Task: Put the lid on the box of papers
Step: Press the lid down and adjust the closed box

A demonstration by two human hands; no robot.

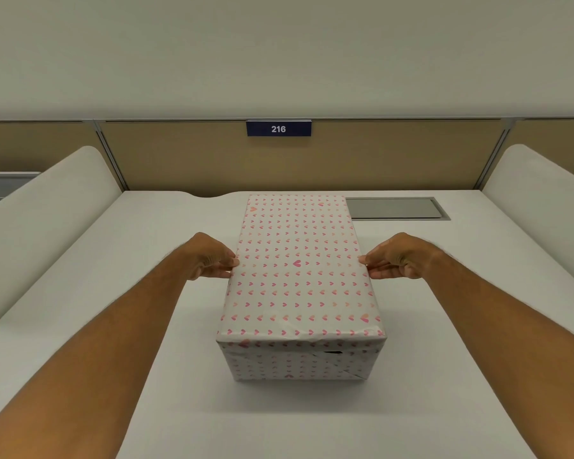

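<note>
A rectangular box (295, 364) wrapped in white paper with small pink hearts stands on the white desk (113, 260), long side running away from me. Its lid (299, 266), in the same paper, sits on top and covers the opening, so no papers show. My left hand (209, 258) pinches the lid's left edge about halfway along, fingers curled with thumb under the rim. Opposite it, my right hand (395, 258) pinches the right edge the same way. A dark gap (332, 352) shows under the lid's near rim.
A grey metal cable hatch (395, 208) is set into the desk behind the box on the right. A tan partition with a blue "216" sign (278, 128) closes the back. Rounded white side panels (47, 220) rise left and right.
</note>
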